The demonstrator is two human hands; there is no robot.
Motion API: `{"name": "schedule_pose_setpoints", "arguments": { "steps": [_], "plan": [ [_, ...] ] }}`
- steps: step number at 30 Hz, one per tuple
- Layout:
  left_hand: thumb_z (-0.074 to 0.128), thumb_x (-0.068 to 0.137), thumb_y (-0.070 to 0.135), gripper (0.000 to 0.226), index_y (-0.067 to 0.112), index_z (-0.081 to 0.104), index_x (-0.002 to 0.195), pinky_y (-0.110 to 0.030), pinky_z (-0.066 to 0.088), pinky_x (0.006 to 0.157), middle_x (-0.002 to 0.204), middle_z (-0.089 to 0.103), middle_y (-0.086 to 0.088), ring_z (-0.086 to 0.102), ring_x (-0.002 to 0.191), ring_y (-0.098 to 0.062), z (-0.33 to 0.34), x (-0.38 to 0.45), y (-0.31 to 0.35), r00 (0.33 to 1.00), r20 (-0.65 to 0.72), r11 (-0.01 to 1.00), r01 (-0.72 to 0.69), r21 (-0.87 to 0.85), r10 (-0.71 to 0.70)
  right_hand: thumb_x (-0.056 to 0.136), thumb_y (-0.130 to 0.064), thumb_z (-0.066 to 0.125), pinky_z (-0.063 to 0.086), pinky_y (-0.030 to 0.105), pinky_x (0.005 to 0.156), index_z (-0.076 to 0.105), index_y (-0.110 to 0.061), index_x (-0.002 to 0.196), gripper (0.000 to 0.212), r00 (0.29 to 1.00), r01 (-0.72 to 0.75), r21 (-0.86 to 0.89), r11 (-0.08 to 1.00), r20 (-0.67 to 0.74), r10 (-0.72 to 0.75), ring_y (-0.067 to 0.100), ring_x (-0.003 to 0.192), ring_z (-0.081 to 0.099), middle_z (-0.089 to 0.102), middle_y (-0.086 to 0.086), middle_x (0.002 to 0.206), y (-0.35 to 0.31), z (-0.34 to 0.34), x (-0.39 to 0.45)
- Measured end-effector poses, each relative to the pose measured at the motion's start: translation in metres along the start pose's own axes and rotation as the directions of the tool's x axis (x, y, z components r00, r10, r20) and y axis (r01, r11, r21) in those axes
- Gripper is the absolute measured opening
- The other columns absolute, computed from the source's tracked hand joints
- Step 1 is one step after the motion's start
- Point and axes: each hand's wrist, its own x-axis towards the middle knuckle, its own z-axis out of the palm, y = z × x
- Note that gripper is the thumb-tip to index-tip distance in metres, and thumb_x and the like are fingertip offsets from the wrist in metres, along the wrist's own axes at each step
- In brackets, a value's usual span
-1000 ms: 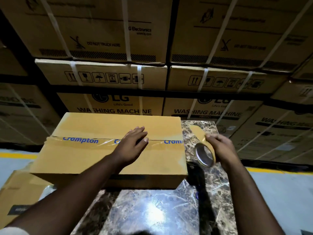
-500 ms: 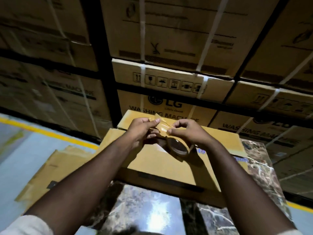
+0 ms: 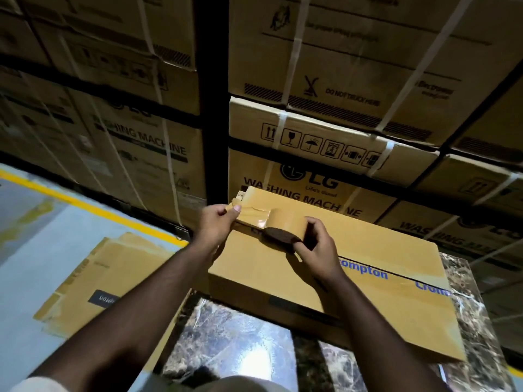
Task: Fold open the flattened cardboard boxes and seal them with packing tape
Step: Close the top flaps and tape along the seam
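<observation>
A closed brown cardboard box (image 3: 368, 281) with blue "Crompton" tape along its top seam lies on a marble table (image 3: 226, 343). My left hand (image 3: 216, 226) pinches the free end of brown packing tape against the box's far left corner. My right hand (image 3: 318, 250) grips the tape roll (image 3: 283, 229), which rests on the box top over the seam. A short strip of brown tape (image 3: 254, 215) stretches between the two hands.
A flattened cardboard box (image 3: 93, 278) lies on the grey floor to the left, beside a yellow floor line (image 3: 85, 206). Tall stacks of strapped washing-machine cartons (image 3: 325, 108) rise right behind the table.
Both hands came down from holding the roll in the air; the tape end now sits on the box's far left corner and the roll has been drawn rightward onto the seam. The camera swung left.
</observation>
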Motion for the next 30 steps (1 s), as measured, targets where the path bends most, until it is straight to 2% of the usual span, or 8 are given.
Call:
{"name": "schedule_pose_setpoints", "arguments": {
  "steps": [2,5,9,11,19,24,27,30],
  "plan": [
    [0.059,0.105,0.036,0.027,0.018,0.074,0.093,-0.040,0.058,0.071,0.083,0.075,-0.002,0.073,0.082,-0.023,0.002,0.000,0.002,0.996,-0.082,0.999,0.031,0.034,-0.028,0.088,-0.011,0.082,0.054,0.025,0.101,0.055,-0.031,0.130,0.053,1.000,0.001,0.056,0.998,0.003,-0.001,0.001,0.120,0.061,0.064,-0.015,0.126,0.001,0.002,0.002],
    [0.048,0.109,0.037,0.029,0.017,0.068,0.101,-0.043,0.059,0.077,0.094,0.073,-0.007,0.071,0.091,-0.027,0.008,0.000,0.003,0.992,-0.117,0.998,0.051,0.034,-0.047,0.083,-0.037,0.084,0.054,0.043,0.102,0.065,-0.030,0.117,0.040,0.993,0.111,-0.128,0.985,-0.027,-0.116,0.002,0.119,0.060,0.064,-0.015,0.126,0.015,0.004,0.002],
    [0.053,0.108,0.031,0.028,0.011,0.072,0.106,-0.032,0.050,0.069,0.098,0.075,-0.011,0.069,0.089,-0.025,0.015,-0.005,0.005,0.997,-0.073,0.998,0.025,0.060,-0.021,0.062,-0.067,0.091,0.037,0.043,0.116,0.011,-0.054,0.160,0.127,0.998,-0.031,-0.130,0.991,0.048,0.037,0.011,0.147,0.038,0.031,-0.014,0.168,0.006,0.002,0.011],
    [0.056,0.107,0.032,0.026,0.013,0.073,0.103,-0.034,0.054,0.071,0.094,0.076,-0.009,0.073,0.087,-0.025,0.014,-0.008,0.007,0.997,-0.078,0.999,0.025,0.029,-0.023,0.060,-0.070,0.091,0.035,0.045,0.119,0.001,-0.055,0.160,0.136,0.994,-0.028,-0.093,0.995,0.107,0.038,0.014,0.152,0.030,0.021,-0.015,0.171,-0.009,0.006,0.020],
    [0.057,0.107,0.024,0.019,0.012,0.071,0.106,-0.031,0.056,0.062,0.097,0.075,-0.008,0.071,0.081,-0.020,0.003,0.005,0.010,0.977,-0.058,0.971,0.195,-0.140,-0.205,0.087,-0.013,0.080,0.061,0.037,0.088,0.056,-0.031,0.123,0.047,0.996,-0.003,-0.011,1.000,0.084,0.004,0.011,0.106,0.065,0.067,-0.010,0.113,-0.019,0.016,0.027],
    [0.061,0.104,0.012,0.011,0.007,0.063,0.114,-0.030,0.063,0.056,0.088,0.071,-0.011,0.070,0.072,-0.020,-0.013,0.022,-0.009,0.930,-0.013,0.864,0.337,-0.375,-0.368,0.084,0.000,0.078,0.060,0.039,0.089,0.058,-0.027,0.114,0.045,0.998,-0.040,0.082,0.996,0.059,0.035,0.016,0.105,0.067,0.069,-0.004,0.110,0.006,-0.016,0.014],
    [0.065,0.102,0.015,0.009,0.008,0.065,0.106,-0.021,0.050,0.044,0.057,0.058,-0.002,0.051,0.045,-0.009,-0.014,0.029,-0.020,0.923,0.000,0.883,0.367,-0.291,-0.384,0.084,0.000,0.077,0.060,0.037,0.085,0.056,-0.027,0.115,0.046,0.998,-0.038,0.132,0.990,0.053,0.031,0.017,0.104,0.066,0.068,-0.002,0.112,0.010,-0.016,0.010],
    [0.068,0.101,0.020,0.023,0.001,0.068,0.113,-0.022,0.042,0.046,0.063,0.054,-0.002,0.045,0.046,-0.009,-0.014,0.035,-0.032,0.921,0.027,0.907,0.389,-0.161,-0.390,0.083,0.002,0.079,0.056,0.022,0.074,0.055,-0.026,0.113,0.048,1.000,-0.013,0.148,0.989,0.008,0.012,0.003,0.095,0.063,0.065,-0.005,0.107,0.009,-0.013,0.003]
  ]
}}
